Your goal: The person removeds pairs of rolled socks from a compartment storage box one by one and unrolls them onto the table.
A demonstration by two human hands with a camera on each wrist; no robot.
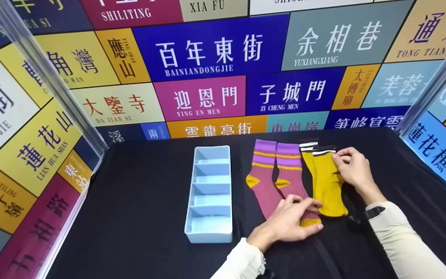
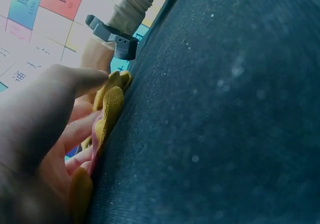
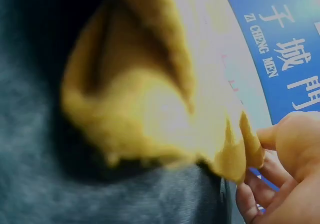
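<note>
Two yellow socks with black and white striped cuffs lie partly overlapped on the black cloth; the front yellow sock covers much of the other yellow sock. My right hand pinches the front one's edge just below its cuff, between thumb and fingers, as the right wrist view confirms. To the left lies a pair of pink socks with purple and orange striped cuffs and yellow heels. My left hand rests across their toe ends, partly hiding them, its fingers loosely spread and the fingertips at the yellow sock's toe.
A light blue organizer box with several compartments in a row stands left of the socks. Black cloth covers the table. Colourful panels printed with place names rise behind and at the sides, with clear corner posts.
</note>
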